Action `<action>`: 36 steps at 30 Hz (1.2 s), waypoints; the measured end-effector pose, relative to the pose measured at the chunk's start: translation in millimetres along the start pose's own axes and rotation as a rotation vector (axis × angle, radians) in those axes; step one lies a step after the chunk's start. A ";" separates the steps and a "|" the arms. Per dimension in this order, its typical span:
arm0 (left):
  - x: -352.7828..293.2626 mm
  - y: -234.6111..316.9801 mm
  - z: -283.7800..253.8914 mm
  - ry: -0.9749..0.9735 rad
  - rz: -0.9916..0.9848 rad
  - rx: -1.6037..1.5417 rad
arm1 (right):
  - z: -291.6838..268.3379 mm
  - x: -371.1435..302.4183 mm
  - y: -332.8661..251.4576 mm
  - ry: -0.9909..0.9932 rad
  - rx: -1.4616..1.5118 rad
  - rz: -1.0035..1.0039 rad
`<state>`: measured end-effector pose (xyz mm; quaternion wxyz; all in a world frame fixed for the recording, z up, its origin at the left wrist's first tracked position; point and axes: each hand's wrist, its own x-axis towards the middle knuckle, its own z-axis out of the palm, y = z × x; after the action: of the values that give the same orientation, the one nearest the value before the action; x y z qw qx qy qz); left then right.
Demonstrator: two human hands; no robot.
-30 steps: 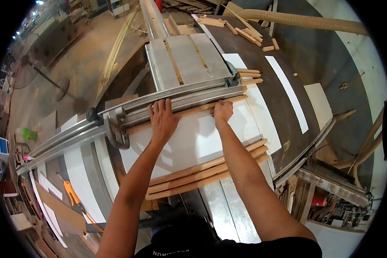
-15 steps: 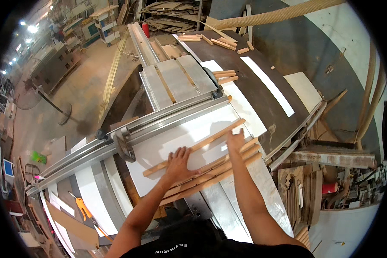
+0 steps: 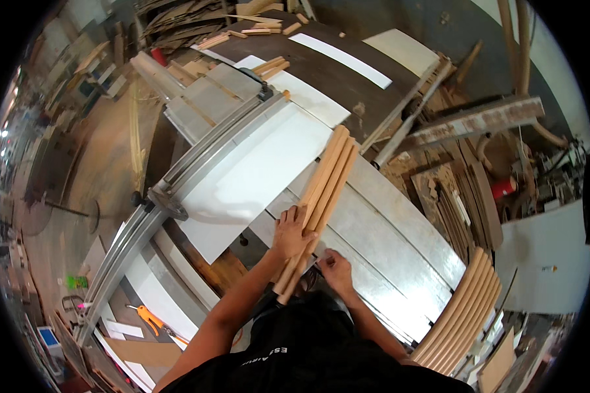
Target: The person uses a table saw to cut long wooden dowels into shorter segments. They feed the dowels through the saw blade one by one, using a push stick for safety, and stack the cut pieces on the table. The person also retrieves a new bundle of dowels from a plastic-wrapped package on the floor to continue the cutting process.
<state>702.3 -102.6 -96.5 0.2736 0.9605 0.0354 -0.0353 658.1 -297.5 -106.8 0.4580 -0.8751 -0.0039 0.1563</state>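
My left hand is closed around a bundle of light brown wooden strips, its fingers over their upper faces. The strips lie close together and slant from near my body to the far right, above the metal saw table. To the right of their near part is my right hand, apart from the wood with its fingers curled in. Whatever it may hold is hidden. Left of the bundle, a white board lies against the long metal fence.
More wooden strips lie side by side at the lower right. Short wood pieces sit on the dark tabletop at the back. A rusty metal beam juts out at right. An orange air gun lies at lower left.
The strips, spread across the white board before, are now gathered and swung lengthwise in my left hand. My right hand has drawn back toward my body. The view has turned right.
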 end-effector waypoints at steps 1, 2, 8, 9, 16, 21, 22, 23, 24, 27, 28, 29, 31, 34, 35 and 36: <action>-3.2 10.3 5.3 -0.018 0.015 -0.010 | 3.0 -16.3 5.2 0.003 -0.014 -0.057; -8.2 15.7 15.3 0.043 0.049 0.037 | 2.2 -30.6 -6.7 -0.027 -0.021 0.010; -32.5 43.4 44.8 0.080 0.076 -0.015 | 20.0 -91.4 19.7 0.124 -0.024 0.112; -38.8 45.8 45.7 0.086 0.084 -0.012 | 21.8 -99.3 21.4 0.133 0.022 0.128; -80.5 50.8 57.9 0.028 0.195 -0.046 | 34.9 -129.8 61.1 0.277 0.902 0.272; -90.2 59.4 66.5 0.032 0.269 -0.131 | 23.1 -151.7 75.2 0.116 0.724 0.500; -89.5 60.5 70.5 0.052 0.266 -0.129 | 24.5 -151.5 74.1 0.096 0.702 0.504; -88.6 61.1 74.9 0.071 0.267 -0.124 | 23.2 -148.7 65.1 0.093 0.706 0.526; -87.0 59.8 77.9 0.075 0.282 -0.113 | 21.6 -147.4 51.3 0.104 0.719 0.555; -86.2 62.9 76.8 0.013 0.338 -0.131 | 36.3 -161.2 46.5 0.252 0.639 0.420; -85.8 62.7 76.3 -0.002 0.365 -0.130 | 43.2 -162.0 50.9 0.270 0.683 0.455; -87.1 65.0 76.9 -0.021 0.381 -0.126 | 42.2 -166.9 50.3 0.293 0.694 0.463; -88.7 72.5 80.6 -0.050 0.411 -0.118 | 34.0 -176.5 49.4 0.336 0.712 0.470; -97.4 97.6 85.7 -0.136 0.439 -0.136 | 26.3 -189.7 73.6 0.447 0.658 0.467; -100.0 105.2 87.9 -0.171 0.448 -0.144 | 22.1 -195.8 77.8 0.479 0.632 0.469; -102.3 110.8 94.0 -0.187 0.471 -0.156 | 19.0 -203.0 81.3 0.524 0.662 0.500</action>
<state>605.6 -251.1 -109.3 0.3495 0.9109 -0.2121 -0.0566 448.6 -360.0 -127.3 0.6455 -0.6666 0.3717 0.0291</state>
